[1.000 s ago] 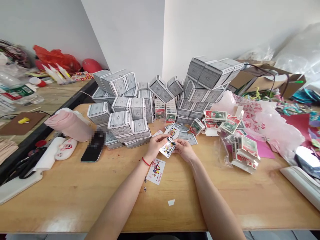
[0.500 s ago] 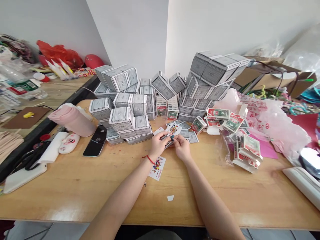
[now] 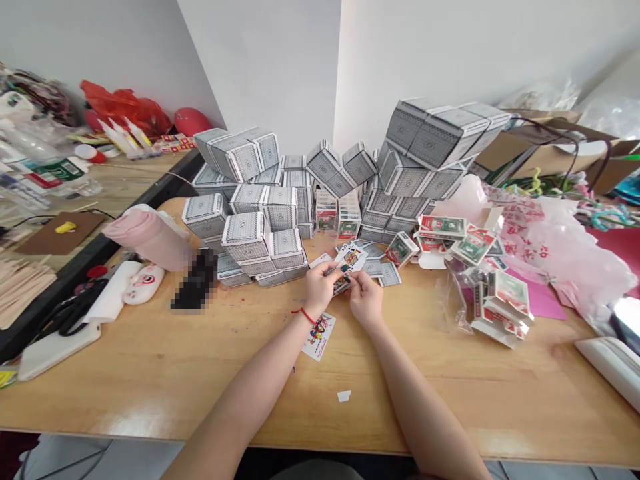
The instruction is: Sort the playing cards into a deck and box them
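My left hand (image 3: 320, 288) and my right hand (image 3: 365, 297) meet over the middle of the wooden table (image 3: 150, 373), both pinched on one small playing card (image 3: 342, 283) held between them. A red string circles my left wrist. Under that wrist a joker card (image 3: 320, 337) lies face up. Just beyond my fingers loose cards (image 3: 353, 257) are spread face up and face down. Behind them rise stacks of grey patterned card cubes (image 3: 255, 233).
Red and green card boxes (image 3: 470, 247) and flattened ones in clear wrap (image 3: 500, 303) lie to the right beside pink plastic bags (image 3: 550, 247). A blurred phone (image 3: 195, 288), a pink roll (image 3: 147, 237) and scissors (image 3: 70, 310) lie left. A paper scrap (image 3: 343, 395) sits near me.
Both hands shifted slightly away from me and folded the card closer together between the fingers. The camera tilted a little, so everything sits a bit to the right.
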{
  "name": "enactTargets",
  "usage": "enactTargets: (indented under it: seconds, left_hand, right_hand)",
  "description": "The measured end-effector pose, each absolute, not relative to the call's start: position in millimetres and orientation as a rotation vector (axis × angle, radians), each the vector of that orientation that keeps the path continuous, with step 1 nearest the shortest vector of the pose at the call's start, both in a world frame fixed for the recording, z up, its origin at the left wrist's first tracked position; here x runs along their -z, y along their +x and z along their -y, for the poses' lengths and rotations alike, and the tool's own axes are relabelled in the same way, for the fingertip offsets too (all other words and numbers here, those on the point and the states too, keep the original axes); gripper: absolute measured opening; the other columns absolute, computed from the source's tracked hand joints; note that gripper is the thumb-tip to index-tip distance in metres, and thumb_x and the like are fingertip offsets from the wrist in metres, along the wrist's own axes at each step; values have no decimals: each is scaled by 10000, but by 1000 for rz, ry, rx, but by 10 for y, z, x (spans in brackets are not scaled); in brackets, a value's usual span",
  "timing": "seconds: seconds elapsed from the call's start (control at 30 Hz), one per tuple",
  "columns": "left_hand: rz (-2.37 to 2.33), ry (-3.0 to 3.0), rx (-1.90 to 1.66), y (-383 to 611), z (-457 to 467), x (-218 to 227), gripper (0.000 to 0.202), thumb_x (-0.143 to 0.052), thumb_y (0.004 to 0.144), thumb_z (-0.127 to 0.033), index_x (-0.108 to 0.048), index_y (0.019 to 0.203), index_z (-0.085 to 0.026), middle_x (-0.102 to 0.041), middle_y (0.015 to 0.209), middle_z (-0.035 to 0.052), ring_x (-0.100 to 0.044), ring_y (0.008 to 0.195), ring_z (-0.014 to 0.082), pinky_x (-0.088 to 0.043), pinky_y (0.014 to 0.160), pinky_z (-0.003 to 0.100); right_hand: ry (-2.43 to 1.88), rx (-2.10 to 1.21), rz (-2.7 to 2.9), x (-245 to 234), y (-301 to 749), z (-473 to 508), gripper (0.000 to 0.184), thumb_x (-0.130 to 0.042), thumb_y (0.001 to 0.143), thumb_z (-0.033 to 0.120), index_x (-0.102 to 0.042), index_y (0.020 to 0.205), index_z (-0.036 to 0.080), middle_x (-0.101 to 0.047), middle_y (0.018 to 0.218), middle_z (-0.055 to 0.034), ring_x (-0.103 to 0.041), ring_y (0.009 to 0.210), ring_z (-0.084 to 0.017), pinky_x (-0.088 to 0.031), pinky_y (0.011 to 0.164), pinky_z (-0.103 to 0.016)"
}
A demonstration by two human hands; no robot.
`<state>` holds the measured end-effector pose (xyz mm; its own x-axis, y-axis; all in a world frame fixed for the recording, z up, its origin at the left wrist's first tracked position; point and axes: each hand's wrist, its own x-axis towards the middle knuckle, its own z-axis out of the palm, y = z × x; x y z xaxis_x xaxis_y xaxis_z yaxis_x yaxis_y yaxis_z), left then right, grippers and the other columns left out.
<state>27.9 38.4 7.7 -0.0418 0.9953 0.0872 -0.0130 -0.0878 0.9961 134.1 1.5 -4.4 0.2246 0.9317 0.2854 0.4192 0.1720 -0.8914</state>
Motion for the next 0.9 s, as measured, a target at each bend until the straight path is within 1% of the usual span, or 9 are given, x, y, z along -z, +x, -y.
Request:
enactTargets:
  seconds: [0.13, 0.3, 0.43, 0.53, 0.57, 0.63, 0.73, 0.83, 0.9]
  left_hand:
    - [-1206, 1340, -1322, 282, -378, -73, 153, -610, 697, -308, -654, 688, -162, -639, 680, 0, -557, 652, 132, -429, 624, 238]
    - [-1284, 1486, -1386, 251, -364, -36, 193, -555, 754, -342, -644, 710, -177, -644, 710, 24, -567, 683, 140, -419, 656, 242]
    - [-1291, 1545, -1389, 237, -345, -34, 216, -537, 771, -360, -636, 735, -172, -642, 723, 36, -569, 680, 141, -418, 656, 244]
    - [-1300, 1534, -1400, 234, -342, -47, 224, -539, 769, -367, -629, 712, -170, -632, 695, 29, -556, 652, 134, -415, 638, 241]
    - [-1298, 1526, -1401, 232, -344, -52, 226, -540, 767, -369, -628, 704, -170, -630, 689, 26, -553, 647, 132, -415, 635, 240]
    - [-1289, 1515, -1389, 230, -353, -58, 228, -543, 764, -373, -630, 702, -171, -629, 684, 21, -552, 645, 130, -418, 632, 239]
    - [-1266, 1510, -1372, 229, -371, -62, 215, -554, 757, -369, -639, 737, -172, -641, 721, 25, -569, 679, 137, -433, 655, 245]
    - [-1201, 1489, -1410, 233, -382, -57, 203, -584, 739, -349, -632, 845, -182, -652, 848, 41, -591, 786, 147, -448, 721, 250]
    - [-1160, 1438, -1426, 238, -386, -45, 257, -616, 713, -334, -601, 921, -185, -641, 893, 47, -593, 812, 145, -456, 712, 242]
  right_hand:
    - [-1448, -562, 1384, 38, 1337, -19, 198, -423, 800, 328, -591, 791, 225, -605, 637, -23, -521, 564, -169, -391, 559, -268]
    - [-1429, -531, 1374, 52, 1328, -26, 199, -450, 796, 350, -604, 779, 225, -608, 626, -18, -516, 535, -167, -388, 549, -260]
    - [-1448, -472, 1433, 75, 1341, -11, 189, -454, 801, 333, -613, 814, 233, -632, 657, -30, -553, 567, -177, -392, 563, -261]
    - [-1465, -437, 1462, 90, 1346, -6, 200, -448, 806, 335, -616, 837, 232, -646, 692, -45, -570, 594, -185, -398, 571, -269]
    - [-1457, -449, 1456, 91, 1344, -7, 199, -451, 805, 340, -617, 838, 234, -646, 686, -43, -571, 590, -184, -401, 572, -272]
    - [-1421, -530, 1416, 85, 1337, -16, 199, -454, 808, 350, -614, 838, 236, -621, 603, -21, -556, 533, -174, -407, 556, -275]
    - [-1339, -728, 1314, 54, 1328, -40, 196, -469, 808, 370, -604, 817, 229, -524, 443, 27, -486, 406, -150, -397, 493, -273]
    - [-1268, -858, 1176, 16, 1342, -72, 199, -507, 789, 411, -570, 777, 222, -505, 430, 39, -473, 383, -141, -382, 450, -267]
    - [-1235, -894, 1072, 2, 1366, -94, 219, -514, 781, 442, -530, 765, 224, -526, 460, 34, -500, 403, -145, -391, 449, -268]
